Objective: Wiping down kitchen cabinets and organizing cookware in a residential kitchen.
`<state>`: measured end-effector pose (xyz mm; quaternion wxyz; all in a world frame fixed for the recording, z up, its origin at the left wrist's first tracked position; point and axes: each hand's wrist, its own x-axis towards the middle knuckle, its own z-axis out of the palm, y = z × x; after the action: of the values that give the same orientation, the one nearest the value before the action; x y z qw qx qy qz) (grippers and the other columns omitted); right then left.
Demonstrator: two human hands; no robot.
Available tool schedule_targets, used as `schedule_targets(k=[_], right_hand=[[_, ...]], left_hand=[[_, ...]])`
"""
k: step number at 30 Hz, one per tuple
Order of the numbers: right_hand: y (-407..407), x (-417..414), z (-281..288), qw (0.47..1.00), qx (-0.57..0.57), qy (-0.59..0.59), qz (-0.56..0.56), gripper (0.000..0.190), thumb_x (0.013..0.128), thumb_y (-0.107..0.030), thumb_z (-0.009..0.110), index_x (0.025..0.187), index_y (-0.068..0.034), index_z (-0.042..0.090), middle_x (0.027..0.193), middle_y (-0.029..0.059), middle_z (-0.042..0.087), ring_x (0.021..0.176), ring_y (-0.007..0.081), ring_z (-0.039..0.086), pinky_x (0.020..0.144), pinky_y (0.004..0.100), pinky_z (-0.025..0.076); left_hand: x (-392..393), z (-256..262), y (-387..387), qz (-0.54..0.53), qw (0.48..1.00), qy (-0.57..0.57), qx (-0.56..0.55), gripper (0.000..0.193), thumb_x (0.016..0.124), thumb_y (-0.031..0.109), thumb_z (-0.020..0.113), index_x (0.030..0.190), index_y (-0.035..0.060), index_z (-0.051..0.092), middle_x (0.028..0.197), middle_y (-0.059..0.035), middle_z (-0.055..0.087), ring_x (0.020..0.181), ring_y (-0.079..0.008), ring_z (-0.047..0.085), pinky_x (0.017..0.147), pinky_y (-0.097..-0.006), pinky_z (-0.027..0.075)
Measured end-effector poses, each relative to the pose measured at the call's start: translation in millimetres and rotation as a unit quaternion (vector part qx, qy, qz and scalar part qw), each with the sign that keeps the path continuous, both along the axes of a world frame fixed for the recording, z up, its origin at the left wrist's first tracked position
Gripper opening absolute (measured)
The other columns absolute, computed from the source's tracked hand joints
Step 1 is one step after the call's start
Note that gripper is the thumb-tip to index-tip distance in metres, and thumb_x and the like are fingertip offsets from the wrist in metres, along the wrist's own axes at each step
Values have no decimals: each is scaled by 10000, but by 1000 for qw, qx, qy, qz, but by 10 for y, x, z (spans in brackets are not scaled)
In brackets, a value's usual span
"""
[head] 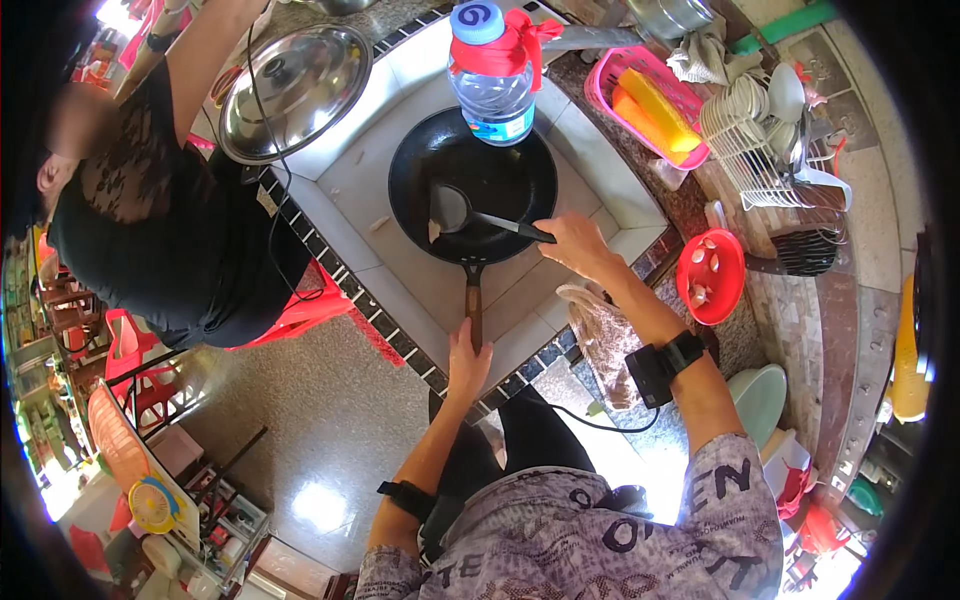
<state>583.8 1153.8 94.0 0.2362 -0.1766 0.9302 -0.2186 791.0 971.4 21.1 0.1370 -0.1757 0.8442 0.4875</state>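
Note:
A black frying pan [517, 184] rests in the tiled basin [345, 184]. My left hand [468, 367] grips the pan's brown handle [473, 300]. In my right hand [577, 244] is the dark handle of a spatula [451, 210], its broad blade against the pan's inner surface. A light tan bit [433, 231] shows at the blade's edge. A clear plastic bottle [491, 94] with a blue cap and red ribbon appears above the pan's far side, covering part of the rim. What supports the bottle cannot be told.
Another person [172, 225] is at the left, near a large metal lid [296, 94]. On the right counter are a pink basket [600, 75] with sponges, a dish rack [750, 169], a red bowl [736, 277] with garlic cloves and an oven mitt [600, 345]. A cable [274, 225] hangs left.

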Motion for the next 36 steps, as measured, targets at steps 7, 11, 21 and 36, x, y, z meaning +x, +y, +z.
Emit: schedule_targets(k=[7, 11, 21, 36], right_hand=[[246, 123, -245, 961, -147, -209, -106, 268, 717, -168, 630, 976, -99, 640, 587, 59, 564, 496, 138, 533, 488, 268, 424], [420, 117, -414, 927, -172, -297, -152, 325, 766, -145, 632, 1088, -107, 609, 584, -28, 513, 485, 26, 437, 414, 186, 346], [299, 159, -406, 914, -195, -318, -159, 365, 749, -141, 641, 1109, -98, 597, 601, -4, 537, 489, 52, 463, 418, 203, 360], [235, 336, -211, 886, -278, -319, -188, 349, 765, -70, 619, 1106, -11, 577, 630, -19, 513, 540, 52, 451, 472, 200, 365]], left_hand=[[20, 78, 16, 19, 1000, -14, 19, 582, 746, 201, 595, 1253, 11, 382, 1167, -258, 425, 1067, -379, 459, 884, -388, 398], [-116, 166, -15, 20, 999, -29, 19, 547, 756, 205, 595, 1231, 12, 406, 1152, -227, 444, 1040, -350, 486, 859, -366, 415], [-1290, -498, -656, 177, 974, 111, -89, 410, 751, 101, 543, 1129, -47, 477, 1126, -221, 492, 991, -346, 528, 858, -371, 424], [-1400, -568, -554, 89, 974, 181, 101, 459, 782, 48, 588, 1215, 57, 436, 1214, -117, 464, 1069, -237, 484, 835, -314, 437]])
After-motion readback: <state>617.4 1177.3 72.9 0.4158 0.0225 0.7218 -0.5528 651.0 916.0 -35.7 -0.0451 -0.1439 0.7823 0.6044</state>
